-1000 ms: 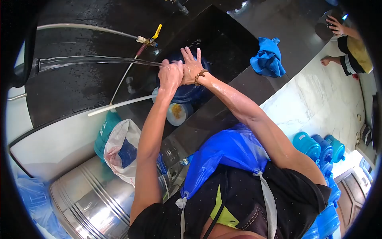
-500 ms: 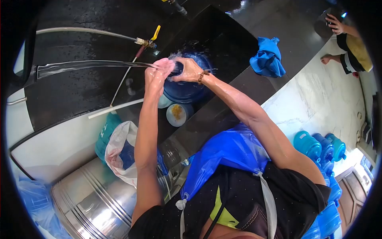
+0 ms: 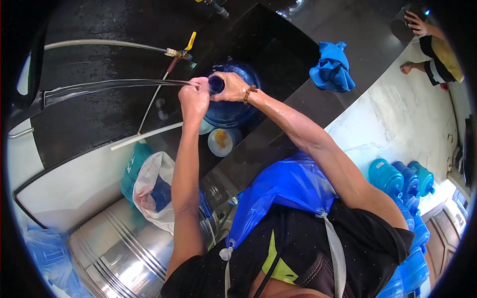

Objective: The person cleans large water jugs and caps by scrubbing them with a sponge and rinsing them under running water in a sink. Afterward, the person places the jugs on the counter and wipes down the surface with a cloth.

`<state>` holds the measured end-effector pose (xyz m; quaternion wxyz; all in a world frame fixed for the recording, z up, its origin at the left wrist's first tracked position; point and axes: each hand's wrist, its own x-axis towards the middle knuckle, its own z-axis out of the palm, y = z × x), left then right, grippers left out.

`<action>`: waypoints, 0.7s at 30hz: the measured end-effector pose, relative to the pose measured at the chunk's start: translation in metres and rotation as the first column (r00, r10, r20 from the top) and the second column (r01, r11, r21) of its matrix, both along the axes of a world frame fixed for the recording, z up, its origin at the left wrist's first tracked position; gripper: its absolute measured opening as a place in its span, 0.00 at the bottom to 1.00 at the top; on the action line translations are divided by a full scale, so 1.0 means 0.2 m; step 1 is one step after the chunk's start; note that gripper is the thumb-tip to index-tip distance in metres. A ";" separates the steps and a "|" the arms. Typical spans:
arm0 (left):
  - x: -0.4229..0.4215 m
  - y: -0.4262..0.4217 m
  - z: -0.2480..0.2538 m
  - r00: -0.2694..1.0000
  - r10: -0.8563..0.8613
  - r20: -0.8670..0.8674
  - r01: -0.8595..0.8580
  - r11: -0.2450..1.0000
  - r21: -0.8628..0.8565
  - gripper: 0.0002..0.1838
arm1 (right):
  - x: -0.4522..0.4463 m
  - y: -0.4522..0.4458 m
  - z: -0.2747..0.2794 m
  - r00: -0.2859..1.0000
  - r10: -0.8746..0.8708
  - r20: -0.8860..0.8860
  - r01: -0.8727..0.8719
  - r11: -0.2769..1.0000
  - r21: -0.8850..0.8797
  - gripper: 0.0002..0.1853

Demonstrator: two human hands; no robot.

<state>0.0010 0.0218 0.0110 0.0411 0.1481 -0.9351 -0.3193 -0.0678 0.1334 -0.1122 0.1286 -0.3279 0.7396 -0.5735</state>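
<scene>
A large blue water jug (image 3: 226, 116) stands in the dark basin (image 3: 280, 54), its round mouth toward me. My right hand (image 3: 232, 87), with a beaded bracelet at the wrist, is wrapped around the jug's neck. Beside the mouth is my left hand (image 3: 194, 102), wet, its fingers curled in; whatever they may grip is hidden. A clear stream of water (image 3: 119, 83) shoots in from the left and strikes the fingers of that hand.
A yellow-handled valve (image 3: 190, 41) is beyond my left hand. A white tub (image 3: 221, 142) with something yellowish sits near the jug. A blue cloth (image 3: 332, 67) lies on the ledge. Several jugs (image 3: 385, 178) stand at right; another person's hand (image 3: 416, 23) shows at upper right.
My left hand's fingers have gone from extended under the stream to curled in. Splashing at the neck has lessened, and the dark mouth of the jug now shows.
</scene>
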 end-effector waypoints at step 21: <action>-0.07 -0.05 -0.02 0.986 0.103 0.128 -0.165 0.641 0.750 0.14 | -0.02 0.03 -0.03 0.998 -0.032 -0.059 0.018 0.972 -0.233 0.32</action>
